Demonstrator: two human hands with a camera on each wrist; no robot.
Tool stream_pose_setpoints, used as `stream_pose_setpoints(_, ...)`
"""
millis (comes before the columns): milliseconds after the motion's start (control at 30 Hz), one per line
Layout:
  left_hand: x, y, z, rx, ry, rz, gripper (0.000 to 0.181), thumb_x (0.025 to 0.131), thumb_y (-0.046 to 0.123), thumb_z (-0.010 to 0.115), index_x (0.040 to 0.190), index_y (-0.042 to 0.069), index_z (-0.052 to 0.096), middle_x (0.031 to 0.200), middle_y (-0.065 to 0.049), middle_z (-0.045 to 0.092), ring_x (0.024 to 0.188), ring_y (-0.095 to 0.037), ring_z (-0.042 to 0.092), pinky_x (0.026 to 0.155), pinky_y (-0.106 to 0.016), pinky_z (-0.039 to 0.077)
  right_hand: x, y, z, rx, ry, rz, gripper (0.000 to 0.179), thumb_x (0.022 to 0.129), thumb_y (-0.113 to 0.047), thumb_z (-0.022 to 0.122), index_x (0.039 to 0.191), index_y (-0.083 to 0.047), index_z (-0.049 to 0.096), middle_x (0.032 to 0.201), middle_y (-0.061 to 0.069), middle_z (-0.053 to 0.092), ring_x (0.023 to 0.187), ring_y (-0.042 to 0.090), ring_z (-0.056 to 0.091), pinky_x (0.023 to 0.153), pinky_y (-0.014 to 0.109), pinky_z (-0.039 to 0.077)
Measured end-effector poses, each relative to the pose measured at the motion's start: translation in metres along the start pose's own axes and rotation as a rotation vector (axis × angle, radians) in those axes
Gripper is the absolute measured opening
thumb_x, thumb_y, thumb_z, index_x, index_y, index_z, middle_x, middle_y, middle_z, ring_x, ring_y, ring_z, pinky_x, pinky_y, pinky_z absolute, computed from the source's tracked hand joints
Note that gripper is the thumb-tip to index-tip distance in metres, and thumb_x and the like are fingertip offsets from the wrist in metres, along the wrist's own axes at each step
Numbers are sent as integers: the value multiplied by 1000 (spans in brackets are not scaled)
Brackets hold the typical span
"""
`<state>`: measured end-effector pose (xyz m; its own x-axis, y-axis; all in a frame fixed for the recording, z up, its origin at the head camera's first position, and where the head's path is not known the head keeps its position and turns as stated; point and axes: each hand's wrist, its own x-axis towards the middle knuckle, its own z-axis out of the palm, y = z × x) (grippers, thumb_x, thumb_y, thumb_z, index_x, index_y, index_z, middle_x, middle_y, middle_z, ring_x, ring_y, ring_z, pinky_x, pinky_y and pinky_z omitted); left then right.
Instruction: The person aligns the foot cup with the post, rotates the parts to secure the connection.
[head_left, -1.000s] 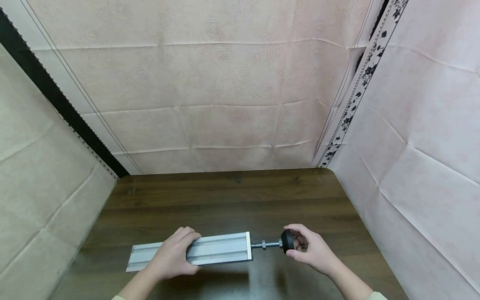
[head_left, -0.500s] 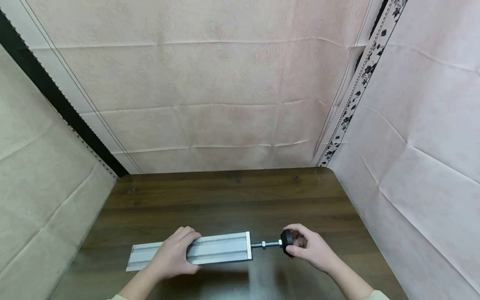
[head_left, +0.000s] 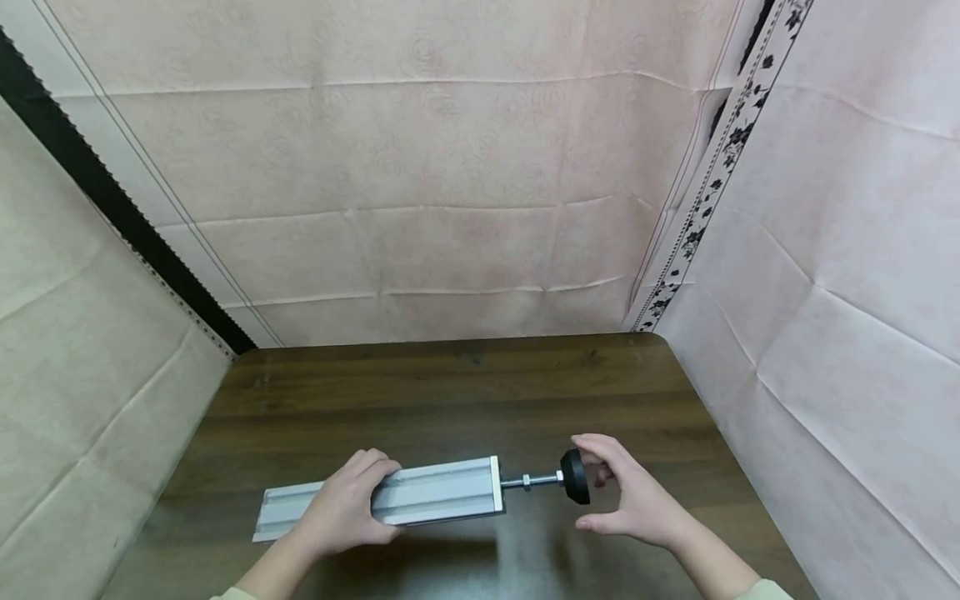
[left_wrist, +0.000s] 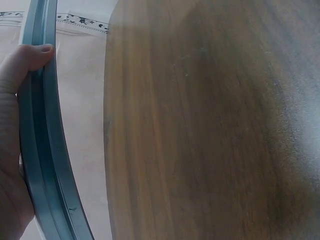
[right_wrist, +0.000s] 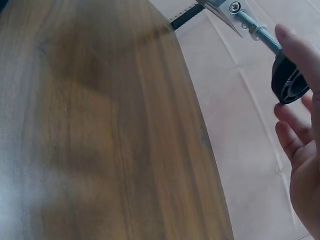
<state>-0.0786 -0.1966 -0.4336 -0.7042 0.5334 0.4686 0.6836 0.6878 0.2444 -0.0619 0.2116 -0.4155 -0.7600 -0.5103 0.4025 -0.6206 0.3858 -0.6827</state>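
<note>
My left hand (head_left: pixel 348 504) grips a long silver aluminium profile (head_left: pixel 442 492) across its middle, thumb on the near edge and fingers over the far one. Held above the table, the profile (left_wrist: pixel 47 130) runs up the left side of the left wrist view. From its right end plate a threaded rod (head_left: pixel 543 480) with nuts sticks out. A black levelling foot (head_left: pixel 575 477) caps that rod; its hollow underside shows in the right wrist view. Around the foot (right_wrist: pixel 287 80), my right hand (head_left: pixel 630 496) has its thumb and fingers spread, the thumb clear of it. Whether a fingertip touches is unclear.
Beneath the hands lies a brown wood-grain table (head_left: pixel 450 400) with rounded far corners. Pale creased cloth (head_left: pixel 450 167) hangs behind it, with more cloth at left and right. A black floral border (head_left: pixel 693 237) runs down the right corner.
My right thumb and fingers have let go of the black foot and spread apart. The profile's right end has risen slightly. My left hand keeps its grip.
</note>
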Motion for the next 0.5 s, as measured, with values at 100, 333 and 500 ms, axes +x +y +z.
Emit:
stream_pose_setpoints(100,-1,0,0,-5,-3,9,63,43,36,84,97,12,61,95,13,50,84,-6,45,70,-23,44,4,-6,0,-8,15,-86,91,57,-5,87,135,-3,39,133,20,40,95,11,52,71,31,50)
stream_pose_setpoints(333,-5,-1,2,3,-11,1,63,44,38,84,97,12,62,95,13,50,85,-6,46,71,-23,44,12,-29,-5,53,-4,-167,82,59,6,83,131,-4,45,130,19,42,86,14,56,68,32,50)
stream_pose_setpoints(500,-5,-1,2,9,-4,-3,63,43,39,83,97,14,62,94,14,50,85,-5,45,71,-21,43,11,-29,-4,35,-13,-180,75,59,10,80,126,2,47,130,14,43,88,14,57,66,33,51)
